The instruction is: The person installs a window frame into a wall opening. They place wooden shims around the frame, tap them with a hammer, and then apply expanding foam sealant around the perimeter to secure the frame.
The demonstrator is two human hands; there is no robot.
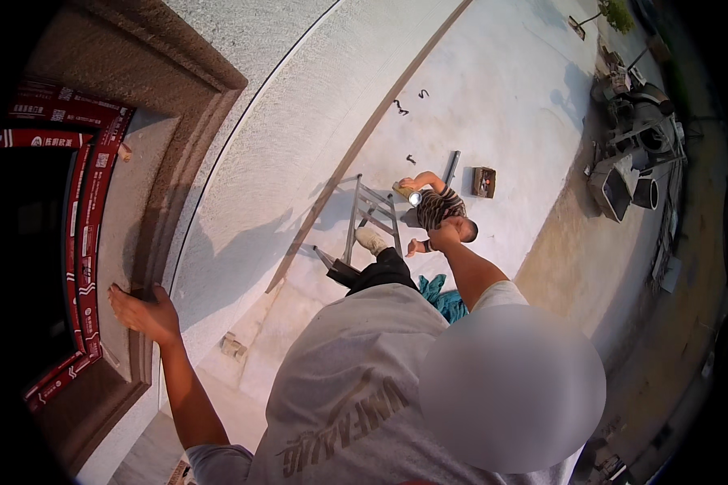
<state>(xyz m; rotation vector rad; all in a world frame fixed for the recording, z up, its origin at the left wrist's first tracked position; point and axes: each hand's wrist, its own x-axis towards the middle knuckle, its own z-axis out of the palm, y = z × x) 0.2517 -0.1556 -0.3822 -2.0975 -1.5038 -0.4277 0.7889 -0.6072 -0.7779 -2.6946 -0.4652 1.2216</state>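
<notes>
My left hand (147,314) is open, its fingers stretched against the inner edge of the brown stone window surround (158,194). Beside it runs a dark red window frame (97,234) covered in printed protective film. My right hand (443,235) is raised out in front with the fingers curled in; whatever may be inside them is hidden. It overlaps my view of a person (441,208) in a striped shirt below. That person's hand is at a yellowish object (402,191), with a round white-topped item (415,198) next to it.
A metal ladder (376,212) stands below, beside my beige shoe (370,240). Teal cloth (442,300) lies on the pale ground. Farther out are a small crate (484,182), a long bar (452,168) and a concrete mixer (653,133). A white textured wall (299,105) borders the window.
</notes>
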